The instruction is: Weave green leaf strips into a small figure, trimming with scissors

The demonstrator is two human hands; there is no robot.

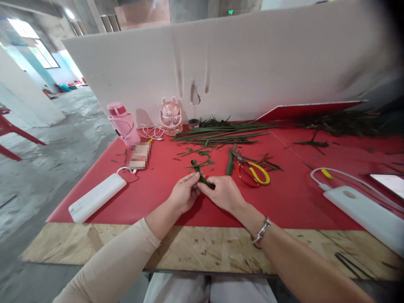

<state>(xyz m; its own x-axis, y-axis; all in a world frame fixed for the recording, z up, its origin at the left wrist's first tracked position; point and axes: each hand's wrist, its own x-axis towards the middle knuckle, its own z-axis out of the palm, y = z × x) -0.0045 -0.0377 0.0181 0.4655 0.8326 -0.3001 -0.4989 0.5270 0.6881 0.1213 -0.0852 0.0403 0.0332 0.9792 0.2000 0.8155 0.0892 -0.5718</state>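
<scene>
Between my two hands is a small folded piece of green leaf strip (pixel 203 180), dark and knotted at its upper end. My left hand (pixel 185 191) pinches it between thumb and fingers. From the other side my right hand (pixel 222 191) grips its lower end, thumb pressed toward the left thumb. Scissors (pixel 251 168) with one red and one yellow handle lie to the right, blades partly over a flat green leaf piece (pixel 231 160). Small green scraps (pixel 202 153) lie just beyond my hands.
Long green leaf strips (pixel 221 134) lie across the back of the red tabletop (pixel 151 193). A pink bottle (pixel 123 124) and a pink bear-eared cup (pixel 171 117) stand at the back left. White power banks (pixel 97 198) with cables flank both sides. A white panel (pixel 236 67) rises behind.
</scene>
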